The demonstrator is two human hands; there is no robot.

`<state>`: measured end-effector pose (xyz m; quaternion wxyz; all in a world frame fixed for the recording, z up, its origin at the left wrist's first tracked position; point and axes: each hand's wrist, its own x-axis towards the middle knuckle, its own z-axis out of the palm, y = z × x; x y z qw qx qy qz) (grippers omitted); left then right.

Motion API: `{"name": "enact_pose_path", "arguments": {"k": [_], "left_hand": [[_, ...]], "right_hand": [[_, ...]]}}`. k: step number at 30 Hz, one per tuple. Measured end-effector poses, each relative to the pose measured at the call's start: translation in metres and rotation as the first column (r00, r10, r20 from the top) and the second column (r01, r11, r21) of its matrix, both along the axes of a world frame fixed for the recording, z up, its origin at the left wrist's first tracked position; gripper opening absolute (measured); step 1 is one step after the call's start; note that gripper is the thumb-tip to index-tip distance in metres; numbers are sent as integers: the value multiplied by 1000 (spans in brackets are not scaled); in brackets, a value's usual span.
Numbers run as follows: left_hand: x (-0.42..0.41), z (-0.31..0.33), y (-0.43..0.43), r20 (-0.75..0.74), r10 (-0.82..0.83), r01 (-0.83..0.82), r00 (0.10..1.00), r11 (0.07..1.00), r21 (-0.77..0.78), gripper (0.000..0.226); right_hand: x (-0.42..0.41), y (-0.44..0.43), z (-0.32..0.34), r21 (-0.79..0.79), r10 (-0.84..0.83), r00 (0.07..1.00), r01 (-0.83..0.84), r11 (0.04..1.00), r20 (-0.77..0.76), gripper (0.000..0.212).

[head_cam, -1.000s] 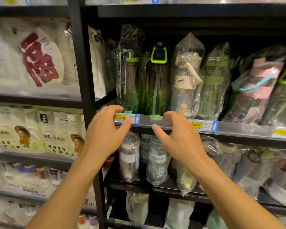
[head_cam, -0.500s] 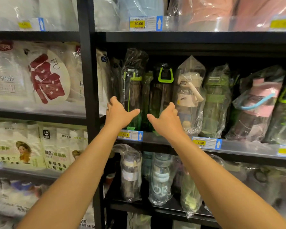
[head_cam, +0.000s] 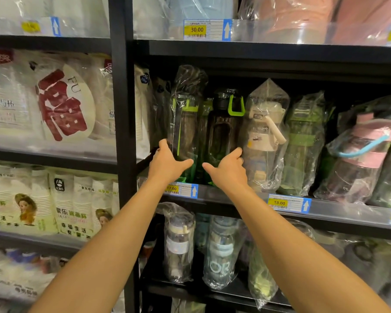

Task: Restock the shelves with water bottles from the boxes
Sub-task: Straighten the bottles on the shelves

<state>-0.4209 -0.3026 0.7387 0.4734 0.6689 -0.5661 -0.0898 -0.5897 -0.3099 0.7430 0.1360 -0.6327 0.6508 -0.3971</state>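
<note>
Head view: our left hand (head_cam: 167, 164), thumb spread wide and fingers straight, touches the wrapped green bottle's (head_cam: 185, 123) left flank. Our right hand (head_cam: 229, 171) tucks bent fingers between the dark bottle (head_cam: 221, 129) and the cream bottle (head_cam: 264, 136); we cannot tell if it grips. The bottles crowd the middle shelf (head_cam: 212, 193), with the black upright (head_cam: 122, 109) near on the left.

Looking at black metal shelving (head_cam: 120, 109) across the whole frame. Holds bagged water bottles (head_cam: 266, 136) standing upright at centre right, more bagged bottles (head_cam: 178, 242) lower middle, and cup packs (head_cam: 61, 105) stacked left.
</note>
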Motion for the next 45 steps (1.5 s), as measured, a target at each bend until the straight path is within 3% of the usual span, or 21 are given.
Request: {"name": "enact_pose_path", "arguments": {"k": [5, 14, 25, 32, 36, 40, 45], "left_hand": [[5, 3, 10, 13, 12, -12, 1000, 1000, -21, 96], [14, 3, 30, -12, 9, -9, 1000, 999, -30, 101], [13, 5, 39, -35, -46, 46, 998, 999, -12, 95], [2, 7, 50, 20, 33, -33, 999, 999, 36, 107], [-22, 16, 76, 167, 120, -93, 979, 982, -164, 93], [-72, 29, 102, 280, 117, 2, 953, 921, -390, 77], [-138, 36, 101, 312, -73, 182, 947, 923, -339, 72]], "right_hand": [[-4, -2, 1, -25, -6, 999, 5, 1000, -31, 104], [-16, 17, -4, -65, 135, 990, -137, 988, -44, 109], [-32, 35, -6, -68, 197, 980, -198, 978, -21, 106], [-37, 47, -3, -99, 189, 979, -196, 976, -74, 105], [-58, 65, 2, -198, 128, 977, -162, 967, -172, 93], [-95, 79, 6, -279, 29, 978, -87, 956, -207, 69], [-151, 79, 11, -320, -63, 975, -9, 948, -213, 71]]}}
